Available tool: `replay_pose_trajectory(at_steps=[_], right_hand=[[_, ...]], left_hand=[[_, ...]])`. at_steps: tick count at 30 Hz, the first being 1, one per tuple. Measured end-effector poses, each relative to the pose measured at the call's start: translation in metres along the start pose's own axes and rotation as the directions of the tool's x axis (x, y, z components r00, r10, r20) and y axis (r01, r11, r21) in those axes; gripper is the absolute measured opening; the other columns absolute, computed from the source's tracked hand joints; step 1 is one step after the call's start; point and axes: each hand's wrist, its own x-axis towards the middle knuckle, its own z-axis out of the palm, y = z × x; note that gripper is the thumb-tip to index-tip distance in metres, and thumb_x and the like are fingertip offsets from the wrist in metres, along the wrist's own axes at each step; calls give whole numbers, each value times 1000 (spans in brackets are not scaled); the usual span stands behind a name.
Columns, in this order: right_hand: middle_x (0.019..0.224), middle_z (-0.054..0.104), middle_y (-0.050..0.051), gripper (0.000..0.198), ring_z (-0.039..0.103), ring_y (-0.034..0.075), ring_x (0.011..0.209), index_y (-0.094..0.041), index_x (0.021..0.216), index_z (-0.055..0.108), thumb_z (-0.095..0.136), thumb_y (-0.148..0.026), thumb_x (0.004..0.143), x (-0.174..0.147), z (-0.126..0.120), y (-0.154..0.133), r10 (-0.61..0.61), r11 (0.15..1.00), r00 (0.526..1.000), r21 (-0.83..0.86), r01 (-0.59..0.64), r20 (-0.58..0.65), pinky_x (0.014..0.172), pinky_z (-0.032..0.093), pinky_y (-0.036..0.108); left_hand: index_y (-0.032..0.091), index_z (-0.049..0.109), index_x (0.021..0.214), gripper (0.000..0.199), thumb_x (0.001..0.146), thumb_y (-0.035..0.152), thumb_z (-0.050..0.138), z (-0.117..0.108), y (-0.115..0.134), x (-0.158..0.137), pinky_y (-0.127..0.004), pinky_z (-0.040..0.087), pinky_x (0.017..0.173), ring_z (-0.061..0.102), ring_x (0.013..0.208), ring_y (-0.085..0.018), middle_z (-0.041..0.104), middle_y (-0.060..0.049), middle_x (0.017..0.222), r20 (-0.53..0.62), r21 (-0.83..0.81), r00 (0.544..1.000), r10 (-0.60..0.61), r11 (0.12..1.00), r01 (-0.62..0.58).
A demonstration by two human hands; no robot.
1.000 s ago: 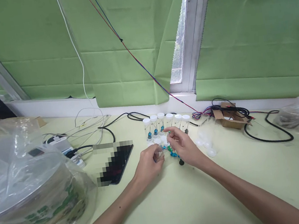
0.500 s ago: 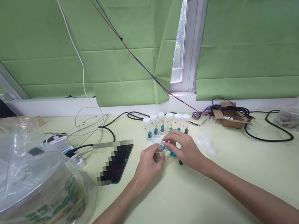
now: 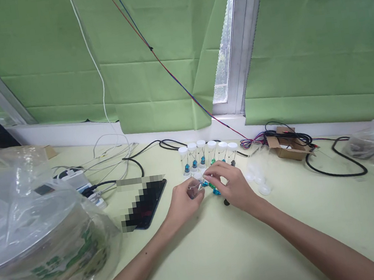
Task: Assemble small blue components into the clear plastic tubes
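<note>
Clear jar (image 3: 195, 189): this sits in your left hand (image 3: 183, 201), between the thumb and the curled fingers, raised off the table (image 3: 203, 262) and tilted with its upper end toward your right hand (image 3: 232, 184). Your left grip is closed around the jar's side; this probably steadies the jar and leaves its end clear for the other hand. Your right hand is bent over at that end, with thumb and forefinger drawn almost together and the other fingers loosely curved. Whether those fingertips pinch anything cannot be told at this size. The small gap between your hands likely allows fine fingertip work.

Blue pieces (image 3: 216, 192) and a green piece (image 3: 211, 186) lie in the space between your hands, partly covered by the right. A black piece (image 3: 226, 202) lies just below your right fingers. Their position appears chosen for a short reach.

Capped bottles (image 3: 192, 147) stand upright in a row beyond both hands, each with a white cap; small coloured pieces show inside several. The row seems set back to leave working room. Clear round pieces (image 3: 264, 188) lie to the right of your right hand. A phone (image 3: 157, 196) lies to the left of your left hand, apart from the small parts.
</note>
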Motion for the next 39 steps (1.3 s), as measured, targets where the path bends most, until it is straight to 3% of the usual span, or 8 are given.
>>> replay_pose_trajectory(at_steps=[2, 4, 7, 11, 15, 22, 27, 39], right_hand=[[85, 61, 6, 16, 56, 17, 71, -22, 88, 67, 52, -23, 94, 0, 0, -1, 10, 1000, 1000, -5, -10, -11, 65, 47, 31], [85, 61, 6, 17, 56, 17, 70, -22, 88, 67, 52, -24, 95, 0, -1, -1, 21, 1000, 1000, -6, -21, -16, 64, 47, 31], [84, 61, 6, 18, 56, 18, 70, -22, 86, 67, 51, -25, 95, 0, -1, -2, 25, 1000, 1000, 1, -25, -17, 64, 46, 31], [84, 61, 6, 20, 56, 18, 71, -22, 86, 67, 50, -29, 95, 0, -1, -1, 29, 1000, 1000, 7, -29, -12, 64, 46, 31], [84, 61, 6, 22, 56, 18, 71, -22, 86, 67, 50, -31, 96, 0, -1, -1, 38, 999, 999, 12, -38, -5, 63, 46, 31], [83, 60, 6, 19, 56, 18, 72, -22, 86, 67, 51, -27, 95, 0, 0, -1, 32, 999, 999, 19, -32, 10, 63, 46, 31], [80, 59, 6, 21, 55, 18, 71, -22, 85, 67, 50, -29, 96, 0, 0, 0, 33, 999, 999, -6, -32, 30, 63, 45, 31], [78, 59, 4, 20, 54, 18, 69, -22, 84, 66, 50, -25, 95, -3, 3, 7, 33, 999, 996, -26, -32, 80, 64, 42, 31]], left_hand=[[18, 55, 75, 17, 75, 33, 64, -3, 3, 2, -23, 31, 47, 39, 44, -8, 45, 6, 55, 43, -174, 989, -138, 974, 143], [18, 55, 79, 24, 75, 39, 66, -7, 4, 5, -22, 31, 42, 40, 39, -8, 46, 7, 51, 84, -344, 959, -270, 895, 282], [18, 55, 80, 29, 73, 42, 69, -11, 3, 8, -22, 33, 40, 41, 38, -9, 47, 6, 45, 38, -417, 945, -326, 854, 312], [18, 57, 77, 25, 71, 40, 68, -15, -1, 12, -23, 36, 41, 45, 36, -10, 51, 6, 46, -59, -246, 960, -274, 936, 252], [18, 59, 76, 16, 70, 33, 63, -18, 0, 12, -23, 37, 46, 51, 42, -11, 60, 3, 60, -117, 27, 972, -205, 977, 209], [18, 63, 79, 9, 71, 23, 61, -21, -10, 11, -26, 39, 64, 59, 72, -20, 68, -6, 80, -95, 425, 994, -52, 901, 88], [17, 66, 84, 15, 70, 19, 63, -22, -17, 8, -28, 38, 67, 59, 84, -25, 67, -10, 87, -35, 486, 995, -88, 869, 94], [20, 52, 67, 9, 72, 14, 57, -19, -17, 4, -26, 28, 55, 54, 66, -19, 60, -5, 68, 11, 487, 997, -80, 871, 65]])
